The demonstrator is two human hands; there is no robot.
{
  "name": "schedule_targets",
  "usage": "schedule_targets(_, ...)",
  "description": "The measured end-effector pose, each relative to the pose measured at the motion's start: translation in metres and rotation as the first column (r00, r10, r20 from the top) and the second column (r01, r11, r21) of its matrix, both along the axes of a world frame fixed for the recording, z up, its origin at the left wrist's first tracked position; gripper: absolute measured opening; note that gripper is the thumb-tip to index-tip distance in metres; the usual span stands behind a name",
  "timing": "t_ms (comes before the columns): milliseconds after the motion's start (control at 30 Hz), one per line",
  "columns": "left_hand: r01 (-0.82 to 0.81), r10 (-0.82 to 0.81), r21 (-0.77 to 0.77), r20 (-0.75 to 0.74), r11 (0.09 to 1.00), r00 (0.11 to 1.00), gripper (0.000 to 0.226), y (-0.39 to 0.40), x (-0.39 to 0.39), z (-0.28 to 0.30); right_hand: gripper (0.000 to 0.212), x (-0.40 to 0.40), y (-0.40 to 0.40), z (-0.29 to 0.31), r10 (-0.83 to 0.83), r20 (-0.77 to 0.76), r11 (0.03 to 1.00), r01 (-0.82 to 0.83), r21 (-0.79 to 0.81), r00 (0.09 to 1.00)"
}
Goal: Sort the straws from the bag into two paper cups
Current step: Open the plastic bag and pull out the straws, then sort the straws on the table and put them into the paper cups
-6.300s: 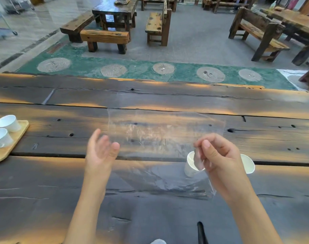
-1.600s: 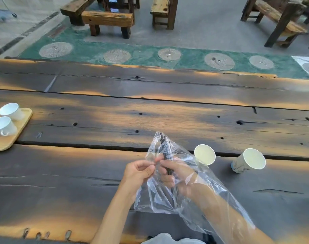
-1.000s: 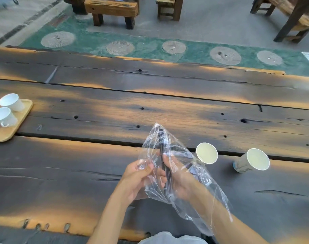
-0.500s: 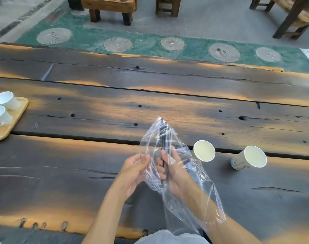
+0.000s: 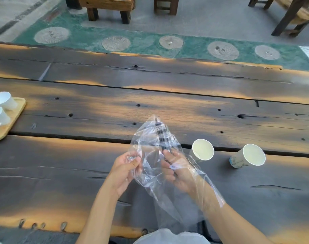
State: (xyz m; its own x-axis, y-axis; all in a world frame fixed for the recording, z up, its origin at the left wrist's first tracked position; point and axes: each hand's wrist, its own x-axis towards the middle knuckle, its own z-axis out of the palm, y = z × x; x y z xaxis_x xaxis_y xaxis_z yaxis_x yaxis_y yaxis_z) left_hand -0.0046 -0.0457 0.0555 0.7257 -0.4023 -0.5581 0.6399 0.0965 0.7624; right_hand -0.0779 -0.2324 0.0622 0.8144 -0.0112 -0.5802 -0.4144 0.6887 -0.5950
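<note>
Straws [image 5: 162,138], dark and bundled, stand upright inside the clear bag [image 5: 167,173], gripped by the right hand [image 5: 176,171] that reaches in through its mouth. Left hand [image 5: 125,168] pinches the film at its side. Both paper cups [image 5: 202,150] [image 5: 252,156] wait just to the right on the table [image 5: 62,173]. Best to hold the plastic taut while drawing the bundle straight out, so nothing snags.

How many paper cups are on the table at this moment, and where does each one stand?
2. One white paper cup stands just beside the clear plastic bag, on its right; a second white paper cup with blue print stands further right. Both look empty. None seems hidden.
</note>
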Motion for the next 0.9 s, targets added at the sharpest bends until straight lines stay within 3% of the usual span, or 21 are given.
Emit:
schedule_targets(200, -0.203, 0.203, 0.027, 0.016, 0.979, 0.979, 0.005, -0.001, -0.001, -0.014, 0.016, -0.011, -0.009, -0.003, 0.271, -0.103, 0.928, -0.288, -0.237, 0.957)
schedule_targets(367, -0.541, 0.537, 0.001, -0.129, 0.841, 0.834, 0.014, 0.015, 0.012, -0.040, 0.010, -0.019, -0.026, 0.001, 0.397, -0.104, 0.798, -0.399, -0.452, 0.912)
schedule_targets(433, -0.663, 0.635, -0.057, -0.236, 0.746, 0.735, 0.016, 0.029, 0.018, -0.050, 0.012, -0.021, -0.032, -0.001, 0.393, -0.142, 0.752, -0.406, -0.520, 0.909)
schedule_targets(533, -0.779, 0.732, -0.049, -0.308, 0.625, 0.607, 0.014, 0.049, 0.024, -0.062, 0.025, -0.022, -0.036, -0.010, 0.294, -0.176, 0.765, -0.341, -0.546, 0.940)
schedule_targets(700, -0.859, 0.864, 0.209, -0.312, 0.467, 0.394, 0.014, 0.063, 0.016, -0.079, 0.014, -0.025, -0.020, -0.044, 0.138, -0.249, 0.860, -0.240, -0.450, 0.959)
schedule_targets(800, -0.758, 0.844, 0.374, -0.282, 0.535, 0.456, 0.015, 0.054, 0.003, -0.091, 0.007, -0.025, -0.008, -0.075, 0.052, -0.352, 0.925, -0.178, -0.335, 0.934)
schedule_targets(900, -0.700, 0.805, 0.397, -0.291, 0.594, 0.517, 0.028, 0.045, -0.009, -0.099, 0.006, -0.021, -0.004, -0.102, 0.018, -0.462, 0.952, -0.156, -0.263, 0.887)
